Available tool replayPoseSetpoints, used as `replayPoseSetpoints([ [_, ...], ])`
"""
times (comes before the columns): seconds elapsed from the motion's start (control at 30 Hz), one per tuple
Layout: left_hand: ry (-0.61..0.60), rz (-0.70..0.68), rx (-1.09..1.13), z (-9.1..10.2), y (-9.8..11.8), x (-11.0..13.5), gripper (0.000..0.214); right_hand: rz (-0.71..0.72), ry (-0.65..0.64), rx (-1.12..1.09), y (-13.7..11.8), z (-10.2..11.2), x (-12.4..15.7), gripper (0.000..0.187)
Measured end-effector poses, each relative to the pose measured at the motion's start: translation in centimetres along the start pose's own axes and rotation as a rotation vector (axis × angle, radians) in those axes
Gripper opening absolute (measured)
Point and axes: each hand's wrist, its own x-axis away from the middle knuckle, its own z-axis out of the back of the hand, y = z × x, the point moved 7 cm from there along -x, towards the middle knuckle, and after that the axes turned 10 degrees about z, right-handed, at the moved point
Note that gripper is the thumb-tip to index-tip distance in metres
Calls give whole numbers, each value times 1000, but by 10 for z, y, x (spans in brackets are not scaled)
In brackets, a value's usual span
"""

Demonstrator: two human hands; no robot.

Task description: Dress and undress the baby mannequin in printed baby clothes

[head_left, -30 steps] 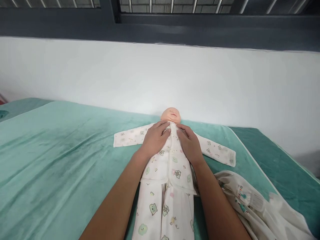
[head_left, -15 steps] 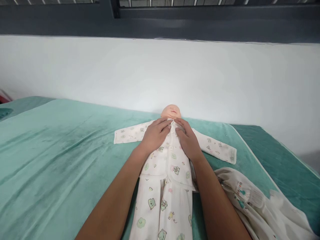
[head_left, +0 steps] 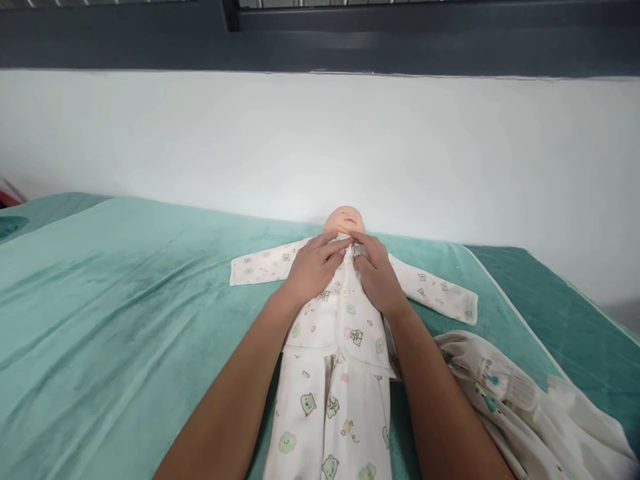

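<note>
White printed top [head_left: 354, 313] lies just below doll head [head_left: 344, 219]. L hand [head_left: 314, 265] & R hand [head_left: 379, 275] both on its collar nr head, fingers part-bent, tips close tog; can't tell if pinching fabric. Trousers [head_left: 305, 433] further below head, crumpled cloth [head_left: 537, 417] lower R of it.

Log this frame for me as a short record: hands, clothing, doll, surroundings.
left hand: on the jacket's upper front; pinch unclear
right hand: opposite it, fingertips near the collar; pinch unclear
doll: pinkish, smooth round head showing above the collar
top: white, animal-print fabric jacket, sleeves spread outward
bottom: matching white printed fabric trousers below the jacket
surface: green, soft-looking cloth cover
right side: crumpled whitish printed cloth beside the right forearm
background: plain white wall, dark window frame above
</note>
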Motion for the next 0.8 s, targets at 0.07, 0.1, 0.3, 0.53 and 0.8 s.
replayPoseSetpoints([
  [0.07, 9, -1, -1, 0, 0, 0, 42, -3, 6, 21, 0, 0, 0, 51],
  [0.1, 14, 1, 5, 0, -1, -1, 42, -5, 8, 22, 0, 0, 0, 51],
  [0.3, 20, 16, 34, 0, -3, -1, 41, -13, -18, -4, 0, -2, -1, 51],
  [0.53, 8, 0, 29, 1, 0, 1, 41, -33, -34, -24, 1, -3, -2, 53],
  [0.8, 46, -7, 46, 5, 2, 4, 36, -77, 57, -72, 2, 3, 2, 49],
])
